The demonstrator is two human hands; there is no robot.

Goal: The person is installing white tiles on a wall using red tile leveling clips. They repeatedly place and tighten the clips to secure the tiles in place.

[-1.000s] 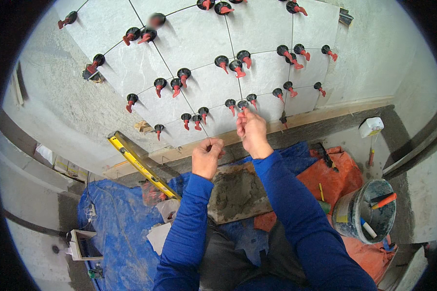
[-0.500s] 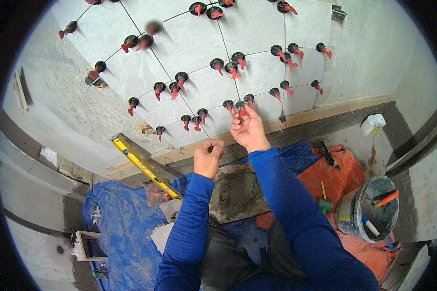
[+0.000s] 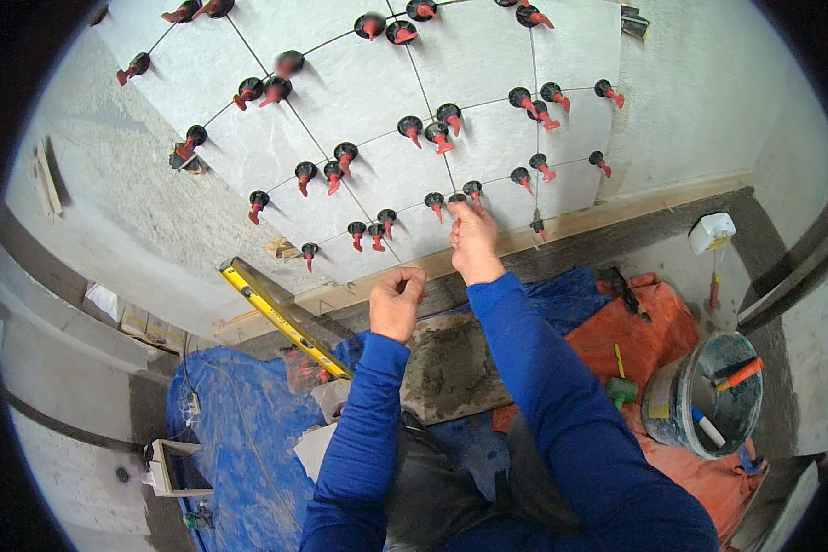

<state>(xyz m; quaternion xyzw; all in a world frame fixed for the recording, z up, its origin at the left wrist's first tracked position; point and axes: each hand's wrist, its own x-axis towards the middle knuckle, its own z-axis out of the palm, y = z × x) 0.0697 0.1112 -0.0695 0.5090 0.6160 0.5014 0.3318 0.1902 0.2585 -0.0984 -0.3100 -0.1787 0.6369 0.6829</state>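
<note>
Light grey tiles [image 3: 488, 60] cover the wall ahead, with several tile levelling clips along their joints, each a round black base with a red T-shaped handle. At the lower joint, my right hand [image 3: 475, 244] is closed on a tile levelling clip [image 3: 457, 198], its fingers covering most of the red handle. Close on either side of it sit another clip [image 3: 434, 202] and a third one [image 3: 472, 189]. My left hand [image 3: 396, 304] is held lower, near the tiles' bottom edge, fingers pinched together; whatever they may hold is hidden.
A yellow spirit level [image 3: 285, 317] leans at the left. Below my hands lies a mortar-covered board [image 3: 455, 363]. A bucket [image 3: 658, 409] with tools stands at right on an orange tarp [image 3: 662, 322], beside a green-headed mallet [image 3: 621, 390]. A blue tarp [image 3: 239, 414] covers the left floor.
My right hand has turned at the same clip, its fingers now more curled over the handle. My left hand stays almost where it was. The view has shifted slightly.
</note>
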